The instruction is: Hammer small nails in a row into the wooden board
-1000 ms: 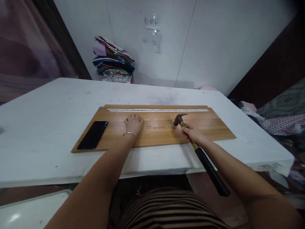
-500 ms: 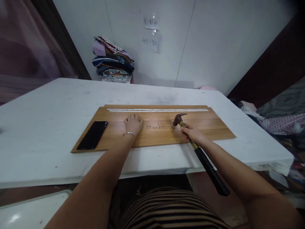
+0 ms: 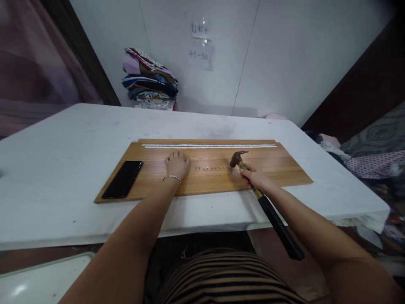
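Note:
My right hand (image 3: 255, 176) is wrapped round a claw hammer (image 3: 274, 219), gripping it high near the head. The hammer's rusty head is at the right end of a row of small nails (image 3: 211, 168) on a wooden board (image 3: 278, 169). Whether the head touches the last nail, I cannot tell. My left hand (image 3: 177, 164) lies on the board left of the row, palm down with its fingers apart and nothing visible in it. A bracelet (image 3: 171, 177) circles that wrist.
A black phone (image 3: 123, 179) lies on the board's left end. Two white measuring strips (image 3: 209, 146) run along its far edge. The board rests on a white-covered table (image 3: 79, 156). Folded clothes (image 3: 151, 80) are stacked behind, against the wall.

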Motion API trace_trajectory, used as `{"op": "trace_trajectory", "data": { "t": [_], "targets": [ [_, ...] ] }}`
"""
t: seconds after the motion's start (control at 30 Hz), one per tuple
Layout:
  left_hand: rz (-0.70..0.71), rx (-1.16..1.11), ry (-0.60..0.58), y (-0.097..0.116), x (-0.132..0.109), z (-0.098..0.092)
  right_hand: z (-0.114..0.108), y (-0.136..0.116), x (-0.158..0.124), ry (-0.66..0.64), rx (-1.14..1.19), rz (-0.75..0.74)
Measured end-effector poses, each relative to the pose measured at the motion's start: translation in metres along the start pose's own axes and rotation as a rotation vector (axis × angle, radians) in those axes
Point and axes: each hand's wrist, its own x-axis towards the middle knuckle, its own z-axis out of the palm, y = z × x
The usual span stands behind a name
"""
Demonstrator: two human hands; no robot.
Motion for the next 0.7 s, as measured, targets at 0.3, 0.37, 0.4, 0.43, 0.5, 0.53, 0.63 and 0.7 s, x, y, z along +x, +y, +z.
{"op": "trace_trajectory", "data": {
  "t": [0.3,0.37,0.4,0.43,0.5,0.53,0.63,0.7],
  "targets": [
    [0.0,0.005,0.0,0.0003,0.0002,-0.0006,-0.0018,0.0013,0.0011,-0.018,0.027,-0.038],
    [0.003,0.003,0.0,0.0006,0.0001,-0.0009,-0.0015,0.0036,0.0019,-0.019,0.029,-0.04],
    [0.004,0.002,0.0,0.0008,0.0001,-0.001,-0.0012,0.0047,0.0022,-0.02,0.029,-0.04],
    [0.003,0.001,0.001,0.0009,0.0,-0.001,-0.0008,0.0055,0.0024,-0.022,0.029,-0.038],
    [0.004,0.0,0.004,0.001,-0.0001,-0.0012,-0.0005,0.0063,0.0024,-0.023,0.031,-0.035],
    [0.005,0.0,0.004,0.001,-0.0002,-0.0013,-0.0006,0.0062,0.0023,-0.024,0.033,-0.033],
    [0.004,0.001,-0.002,0.001,-0.0004,-0.0016,-0.0018,0.0046,0.002,-0.021,0.038,-0.03],
    [0.0,-0.001,-0.006,0.0009,-0.0004,-0.0015,-0.0026,0.0036,0.0022,-0.017,0.035,-0.033]
  ]
}}
